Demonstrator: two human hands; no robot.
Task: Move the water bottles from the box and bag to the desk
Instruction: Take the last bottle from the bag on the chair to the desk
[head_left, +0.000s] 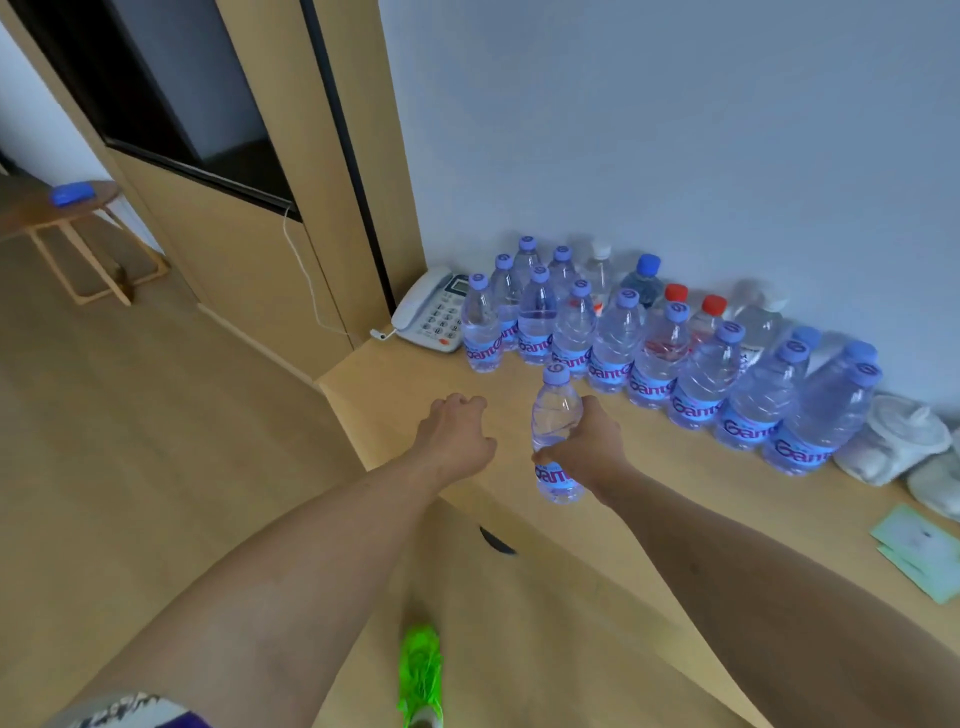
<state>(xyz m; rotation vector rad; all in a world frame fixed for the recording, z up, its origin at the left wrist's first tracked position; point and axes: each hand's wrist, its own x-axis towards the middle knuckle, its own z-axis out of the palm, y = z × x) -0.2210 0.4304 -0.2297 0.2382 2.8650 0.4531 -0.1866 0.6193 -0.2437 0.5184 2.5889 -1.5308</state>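
Observation:
My right hand (589, 447) grips a clear water bottle (556, 410) with a purple cap and blue label, upright over the front part of the wooden desk (415, 384). My left hand (457, 431) hovers just left of it with fingers loosely curled, holding nothing. Behind stand several similar bottles (613, 338) in rows along the wall; a few of them have red, blue or white caps. No box or bag is in view.
A white desk phone (434, 309) sits at the desk's far left corner with its cord running up the wooden panel. White cloths (904, 441) and green papers (919, 551) lie at the right. A small wooden side table (78, 228) stands on the floor at left.

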